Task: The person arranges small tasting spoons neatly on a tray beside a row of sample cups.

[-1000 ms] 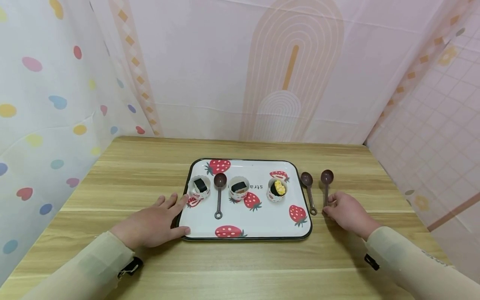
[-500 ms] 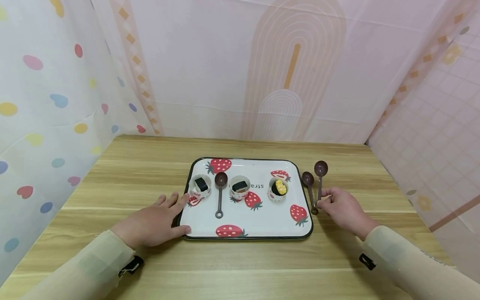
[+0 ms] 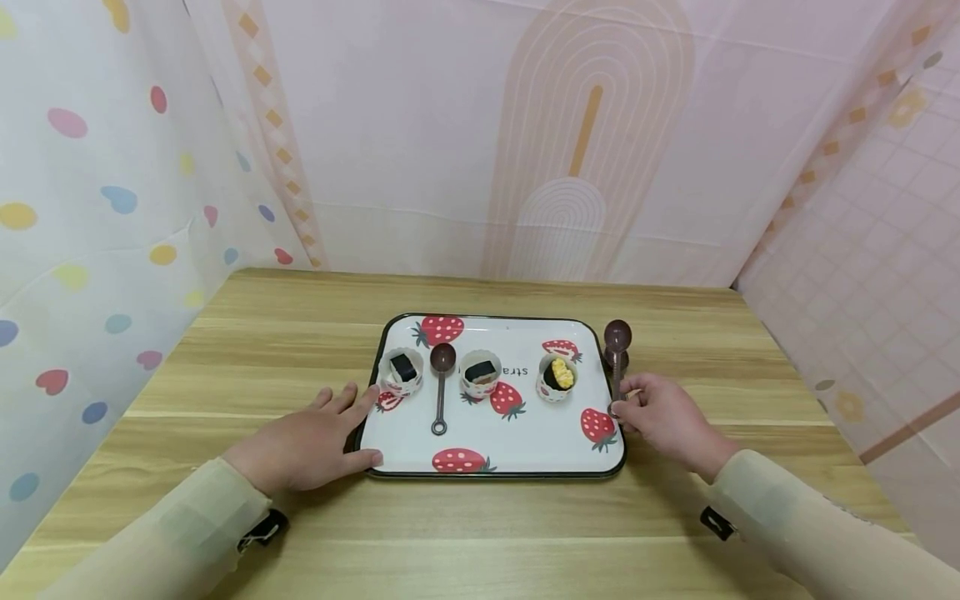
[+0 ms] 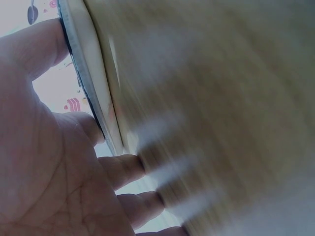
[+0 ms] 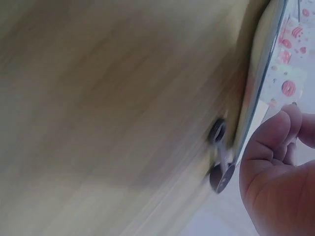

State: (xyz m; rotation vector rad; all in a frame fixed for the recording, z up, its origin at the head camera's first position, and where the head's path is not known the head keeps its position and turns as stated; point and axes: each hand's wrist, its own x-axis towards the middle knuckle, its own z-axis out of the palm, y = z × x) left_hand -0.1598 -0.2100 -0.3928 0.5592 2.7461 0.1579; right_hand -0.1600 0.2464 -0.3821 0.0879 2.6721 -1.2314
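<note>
My right hand [image 3: 671,425] pinches the handle of a brown measuring spoon [image 3: 618,335], held bowl-up over the right rim of a strawberry-print tray [image 3: 510,450]. Beneath it, a second measuring spoon [image 5: 224,169] lies on the table beside the tray, mostly covered in the head view. My left hand [image 3: 303,446] rests with spread fingers at the tray's left edge, thumb and forefinger over the rim. On the tray stand a left paper cup [image 3: 406,387], a middle paper cup [image 3: 489,389] and a right paper cup [image 3: 553,392], each with a sushi-like piece. A third measuring spoon [image 3: 442,358] lies between the left two.
The tray sits on a wood-grain table [image 3: 480,533]. Behind the table hangs a pale patterned curtain [image 3: 405,150], with a dotted curtain [image 3: 90,250] on the left and a checked one [image 3: 885,275] on the right.
My right hand has lifted the measuring spoon off the table and carried it left, past the second spoon, to the tray's right rim. The left hand stays put.
</note>
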